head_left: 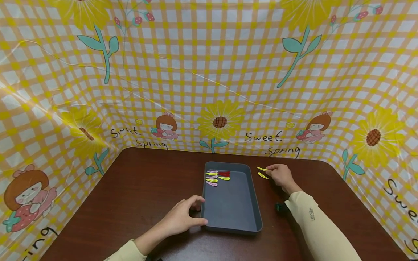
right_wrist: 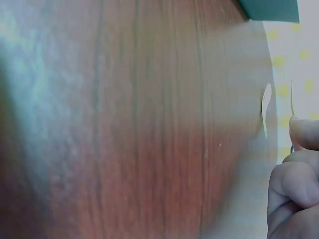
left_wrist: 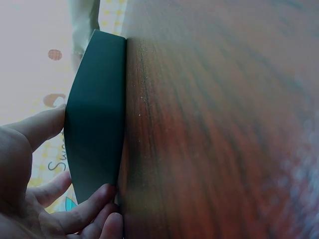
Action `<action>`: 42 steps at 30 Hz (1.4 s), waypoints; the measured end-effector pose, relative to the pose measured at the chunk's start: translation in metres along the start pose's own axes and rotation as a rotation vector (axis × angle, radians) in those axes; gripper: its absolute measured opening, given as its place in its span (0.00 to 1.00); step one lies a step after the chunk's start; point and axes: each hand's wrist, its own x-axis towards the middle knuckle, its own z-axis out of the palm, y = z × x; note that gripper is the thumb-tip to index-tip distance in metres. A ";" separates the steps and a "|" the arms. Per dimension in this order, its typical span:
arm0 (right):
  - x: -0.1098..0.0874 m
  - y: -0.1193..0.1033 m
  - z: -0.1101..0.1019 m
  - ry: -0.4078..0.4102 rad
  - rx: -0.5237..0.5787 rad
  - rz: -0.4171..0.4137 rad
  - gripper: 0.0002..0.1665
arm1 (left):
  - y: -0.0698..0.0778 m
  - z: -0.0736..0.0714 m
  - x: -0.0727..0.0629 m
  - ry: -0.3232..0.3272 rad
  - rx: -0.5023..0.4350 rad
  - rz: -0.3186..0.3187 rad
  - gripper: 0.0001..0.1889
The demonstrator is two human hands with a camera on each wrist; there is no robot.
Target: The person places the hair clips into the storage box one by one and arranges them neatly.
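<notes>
A dark grey rectangular tray (head_left: 230, 206) lies on the table, with several pink, yellow and red snap hair clips (head_left: 212, 177) in two columns at its far left. My left hand (head_left: 180, 214) touches the tray's left wall near the front corner, thumb and fingers spread apart; in the left wrist view, fingertips rest against that wall (left_wrist: 97, 114). Right of the tray, my right hand (head_left: 280, 175) pinches a yellow hair clip (head_left: 261, 169) between thumb and index finger. Another yellow hair clip (head_left: 262, 175) lies on the table just below it.
A small dark green object (head_left: 279, 207), its kind unclear, sits by the right sleeve. The brown table (head_left: 147, 177) is enclosed at the back and sides by a checked sunflower cloth (head_left: 202, 72).
</notes>
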 end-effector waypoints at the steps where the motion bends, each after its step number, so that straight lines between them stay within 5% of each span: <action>1: -0.001 -0.002 0.000 -0.003 0.002 -0.005 0.18 | 0.000 0.000 0.000 0.002 0.002 0.002 0.32; 20: -0.016 -0.020 -0.001 0.012 0.005 -0.041 0.18 | -0.004 0.003 0.000 0.010 0.004 0.015 0.32; 42: -0.031 -0.045 0.005 -0.061 0.019 -0.047 0.18 | -0.005 0.003 0.002 0.006 0.005 0.017 0.32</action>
